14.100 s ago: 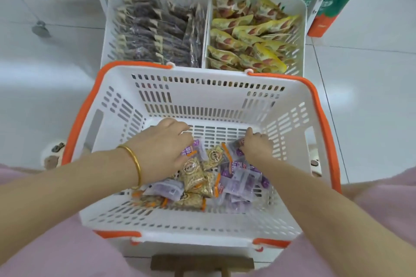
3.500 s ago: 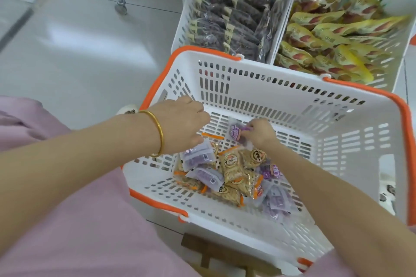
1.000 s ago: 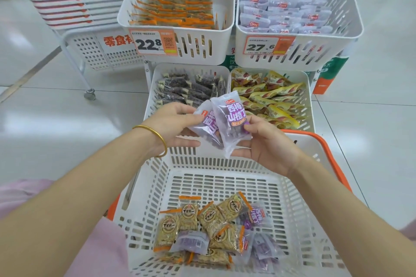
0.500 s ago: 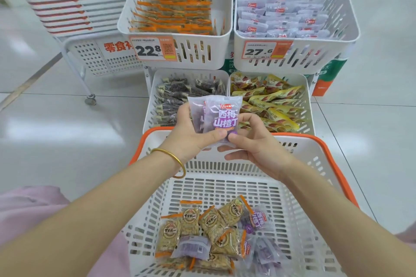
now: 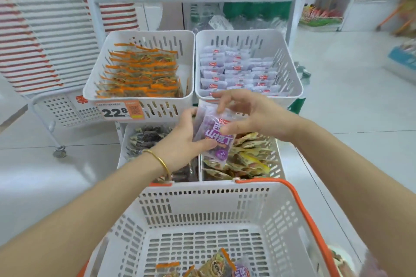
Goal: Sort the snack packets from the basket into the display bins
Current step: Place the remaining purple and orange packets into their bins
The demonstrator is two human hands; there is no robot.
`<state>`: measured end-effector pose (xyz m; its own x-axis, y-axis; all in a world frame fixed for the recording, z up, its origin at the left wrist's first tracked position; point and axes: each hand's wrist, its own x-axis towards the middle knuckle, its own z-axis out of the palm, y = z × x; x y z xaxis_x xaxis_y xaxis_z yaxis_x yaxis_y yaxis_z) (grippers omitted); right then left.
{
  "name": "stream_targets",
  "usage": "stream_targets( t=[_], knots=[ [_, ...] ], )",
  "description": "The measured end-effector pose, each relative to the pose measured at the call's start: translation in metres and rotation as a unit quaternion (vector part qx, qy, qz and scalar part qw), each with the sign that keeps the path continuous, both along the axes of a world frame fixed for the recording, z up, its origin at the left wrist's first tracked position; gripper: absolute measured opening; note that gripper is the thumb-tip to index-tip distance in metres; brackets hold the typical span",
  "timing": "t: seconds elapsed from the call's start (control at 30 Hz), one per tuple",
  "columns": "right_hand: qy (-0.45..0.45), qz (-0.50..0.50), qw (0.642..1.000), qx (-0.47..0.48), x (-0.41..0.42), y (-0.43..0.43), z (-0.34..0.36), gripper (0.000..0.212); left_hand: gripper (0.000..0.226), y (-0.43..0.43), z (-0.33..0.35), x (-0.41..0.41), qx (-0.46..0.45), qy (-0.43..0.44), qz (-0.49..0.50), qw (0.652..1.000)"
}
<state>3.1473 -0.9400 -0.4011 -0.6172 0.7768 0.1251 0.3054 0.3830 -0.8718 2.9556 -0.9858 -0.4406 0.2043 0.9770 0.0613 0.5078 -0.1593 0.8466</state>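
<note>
packets (image 5: 215, 139): left hand (image 5: 182, 141) is gripping a small purple stack upright, label facing the camera. Probably squaring it so it goes in flat, like the rows already in the bin.
location: the stack is hanging in the air just below the front rim of the purple bin (image 5: 238, 33), past the far wall of the basket (image 5: 202, 207).
why here: the purple bin is holding matching packets, and the orange bin (image 5: 153, 33) beside it is holding the orange-edged kind, so colour is picking the target, my read.
left hand: the thumb is pressing the stack's front near the bottom and the fingers are wrapping behind. The forearm, wearing a bangle (image 5: 161, 161), is reaching up and forward.
right hand (image 5: 252, 112): it is hovering at the stack's top edge with fingers half-curled and spread, thumb touching the front packet — can't tell if it's pinching one.
leftovers (image 5: 216, 265): mixed packets are lying on the basket floor at the near end, so there's more sorting to do.
</note>
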Motion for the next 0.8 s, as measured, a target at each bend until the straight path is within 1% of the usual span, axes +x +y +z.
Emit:
stream_targets(
  t=[0.07, 0.17, 0.23, 0.33, 0.43, 0.47, 0.53, 0.57, 0.63, 0.67, 0.7, 0.8],
  knots=[
    [0.011, -0.018, 1.0, 0.009, 0.015, 0.023, 0.017, 0.048, 0.078, 0.03, 0.019, 0.012, 0.029, 0.01, -0.007, 0.999],
    [-0.06, -0.033, 0.995, 0.069, 0.035, 0.056, 0.037, 0.066, 0.079, 0.082, 0.038, 0.033, 0.063, 0.011, -0.021, 0.998],
    [-0.086, -0.059, 0.989, 0.11, 0.045, 0.078, 0.048, 0.067, 0.081, 0.114, 0.047, 0.048, 0.08, 0.031, -0.021, 0.996],
    [-0.113, -0.108, 0.972, 0.177, 0.055, 0.114, 0.06, 0.062, 0.078, 0.157, 0.055, 0.068, 0.099, 0.01, -0.016, 0.995],
    [-0.143, -0.189, 0.934, 0.269, 0.064, 0.156, 0.07, 0.058, 0.076, 0.198, 0.059, 0.078, 0.147, 0.004, 0.038, 0.988],
    [-0.152, -0.214, 0.918, 0.297, 0.066, 0.171, 0.073, 0.055, 0.074, 0.212, 0.058, 0.077, 0.166, 0.024, 0.064, 0.984],
    [-0.183, -0.249, 0.892, 0.328, 0.069, 0.2, 0.078, 0.051, 0.067, 0.235, 0.053, 0.072, 0.183, 0.105, 0.107, 0.971],
    [-0.213, -0.257, 0.882, 0.332, 0.068, 0.214, 0.079, 0.052, 0.064, 0.243, 0.048, 0.068, 0.179, 0.142, 0.118, 0.966],
    [-0.286, -0.255, 0.863, 0.33, 0.064, 0.24, 0.078, 0.053, 0.058, 0.254, 0.039, 0.063, 0.172, 0.178, 0.126, 0.961],
    [-0.307, -0.247, 0.86, 0.325, 0.061, 0.251, 0.078, 0.053, 0.056, 0.257, 0.036, 0.061, 0.178, 0.184, 0.127, 0.958],
    [-0.309, -0.234, 0.866, 0.315, 0.057, 0.261, 0.077, 0.053, 0.056, 0.26, 0.034, 0.06, 0.186, 0.188, 0.126, 0.956],
    [-0.282, -0.172, 0.904, 0.271, 0.04, 0.28, 0.069, 0.046, 0.055, 0.266, 0.032, 0.06, 0.212, 0.197, 0.14, 0.947]
  ],
)
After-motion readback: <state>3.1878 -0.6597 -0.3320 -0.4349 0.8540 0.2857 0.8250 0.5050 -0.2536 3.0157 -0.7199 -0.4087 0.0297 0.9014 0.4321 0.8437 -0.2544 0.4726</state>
